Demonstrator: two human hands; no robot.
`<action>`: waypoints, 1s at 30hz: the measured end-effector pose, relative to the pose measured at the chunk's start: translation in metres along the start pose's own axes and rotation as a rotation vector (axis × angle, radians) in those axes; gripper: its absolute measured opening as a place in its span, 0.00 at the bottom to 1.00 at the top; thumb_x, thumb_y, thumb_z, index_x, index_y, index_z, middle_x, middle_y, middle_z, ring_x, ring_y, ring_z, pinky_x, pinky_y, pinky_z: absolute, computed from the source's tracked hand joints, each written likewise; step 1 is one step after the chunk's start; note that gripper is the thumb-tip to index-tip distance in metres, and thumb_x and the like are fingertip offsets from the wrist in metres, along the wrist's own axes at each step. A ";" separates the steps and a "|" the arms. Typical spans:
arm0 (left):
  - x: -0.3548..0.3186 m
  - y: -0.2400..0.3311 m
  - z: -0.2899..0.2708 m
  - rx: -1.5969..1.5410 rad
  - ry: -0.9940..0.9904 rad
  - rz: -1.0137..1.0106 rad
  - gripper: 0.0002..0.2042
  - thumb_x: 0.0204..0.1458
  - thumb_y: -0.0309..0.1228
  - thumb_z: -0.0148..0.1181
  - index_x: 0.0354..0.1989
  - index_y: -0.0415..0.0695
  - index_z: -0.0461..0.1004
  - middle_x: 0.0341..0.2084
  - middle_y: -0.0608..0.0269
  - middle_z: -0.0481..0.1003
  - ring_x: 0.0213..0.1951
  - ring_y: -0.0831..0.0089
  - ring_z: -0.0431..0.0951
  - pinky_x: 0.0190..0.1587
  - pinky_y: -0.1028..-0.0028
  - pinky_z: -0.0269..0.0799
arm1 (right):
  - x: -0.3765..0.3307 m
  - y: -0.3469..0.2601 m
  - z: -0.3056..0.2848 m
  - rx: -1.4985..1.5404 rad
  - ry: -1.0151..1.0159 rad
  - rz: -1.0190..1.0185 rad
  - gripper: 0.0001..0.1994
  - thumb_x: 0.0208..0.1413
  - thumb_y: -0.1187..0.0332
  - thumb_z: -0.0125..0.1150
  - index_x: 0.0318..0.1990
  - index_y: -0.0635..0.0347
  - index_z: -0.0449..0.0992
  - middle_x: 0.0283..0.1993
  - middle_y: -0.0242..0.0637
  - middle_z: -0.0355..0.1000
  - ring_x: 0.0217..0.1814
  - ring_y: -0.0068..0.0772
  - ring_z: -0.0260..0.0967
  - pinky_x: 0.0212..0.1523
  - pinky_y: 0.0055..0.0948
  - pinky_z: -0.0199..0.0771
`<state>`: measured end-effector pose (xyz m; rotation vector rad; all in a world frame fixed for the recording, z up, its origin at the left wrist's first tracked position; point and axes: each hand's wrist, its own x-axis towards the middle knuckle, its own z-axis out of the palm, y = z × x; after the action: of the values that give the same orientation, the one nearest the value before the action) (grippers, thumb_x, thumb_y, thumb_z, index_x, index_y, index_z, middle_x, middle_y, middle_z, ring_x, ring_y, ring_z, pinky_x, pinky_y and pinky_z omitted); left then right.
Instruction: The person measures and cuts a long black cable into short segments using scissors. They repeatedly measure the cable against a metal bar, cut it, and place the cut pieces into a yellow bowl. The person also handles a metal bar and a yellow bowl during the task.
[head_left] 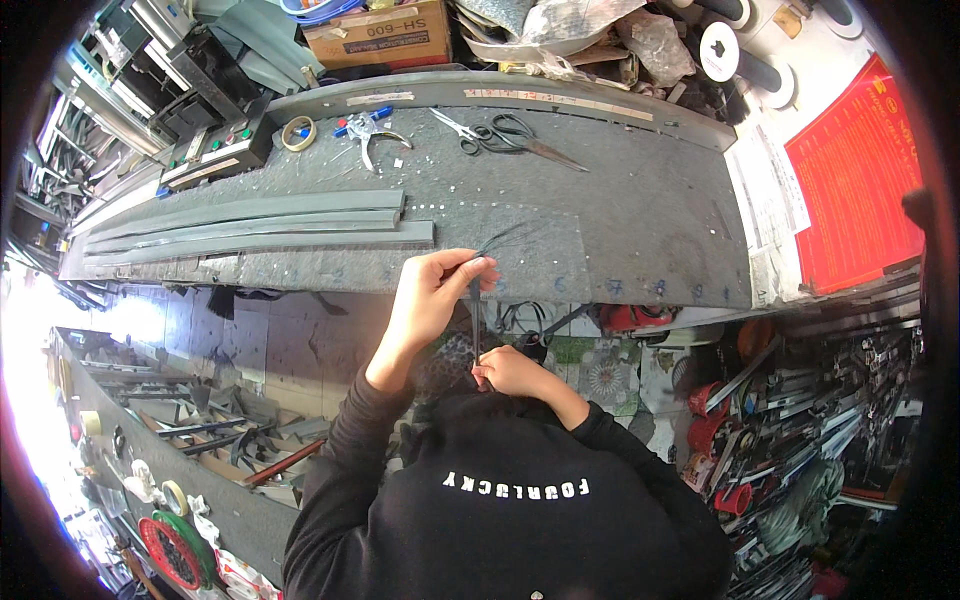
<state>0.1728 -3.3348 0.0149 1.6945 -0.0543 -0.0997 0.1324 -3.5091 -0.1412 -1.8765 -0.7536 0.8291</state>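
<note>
Near the front edge of the grey workbench, my left hand pinches the upper end of a narrow dark strip. Several thin, thread-like dark strands fan out past those fingertips over the bench top. Lower down, close to my body, my right hand is closed around the same strip, which runs upright between both hands. Its lower end is hidden by my right fingers and dark sleeve. Long flat grey strips lie side by side on the bench, left of my left hand.
At the bench's back lie a tape roll, pliers and two pairs of scissors. A black machine stands far left, a cardboard box behind. Red paper is at right. Bins of offcuts sit lower left.
</note>
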 end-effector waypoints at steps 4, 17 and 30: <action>0.003 0.011 0.011 -0.094 0.007 0.039 0.11 0.58 0.29 0.55 0.38 0.33 0.78 0.28 0.59 0.80 0.32 0.77 0.79 0.38 0.78 0.74 | 0.002 0.024 0.007 -0.062 -0.101 0.046 0.15 0.58 0.65 0.52 0.23 0.65 0.76 0.24 0.44 0.73 0.29 0.43 0.71 0.34 0.37 0.68; 0.008 0.020 0.016 -0.159 -0.051 0.048 0.11 0.59 0.30 0.55 0.39 0.33 0.78 0.28 0.60 0.80 0.31 0.79 0.78 0.35 0.79 0.74 | 0.000 0.028 0.009 -0.084 -0.219 0.091 0.17 0.59 0.61 0.53 0.22 0.63 0.76 0.22 0.43 0.72 0.28 0.44 0.71 0.33 0.40 0.66; 0.014 0.007 0.004 -0.462 0.036 -0.034 0.13 0.58 0.33 0.56 0.41 0.34 0.76 0.31 0.58 0.79 0.34 0.75 0.80 0.37 0.80 0.73 | -0.007 0.020 -0.004 0.129 -0.192 0.083 0.14 0.59 0.64 0.52 0.27 0.63 0.78 0.18 0.31 0.69 0.23 0.23 0.64 0.28 0.26 0.63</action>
<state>0.1859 -3.3414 0.0204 1.2350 0.0240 -0.0983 0.1348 -3.5239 -0.1565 -1.7389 -0.7250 1.0969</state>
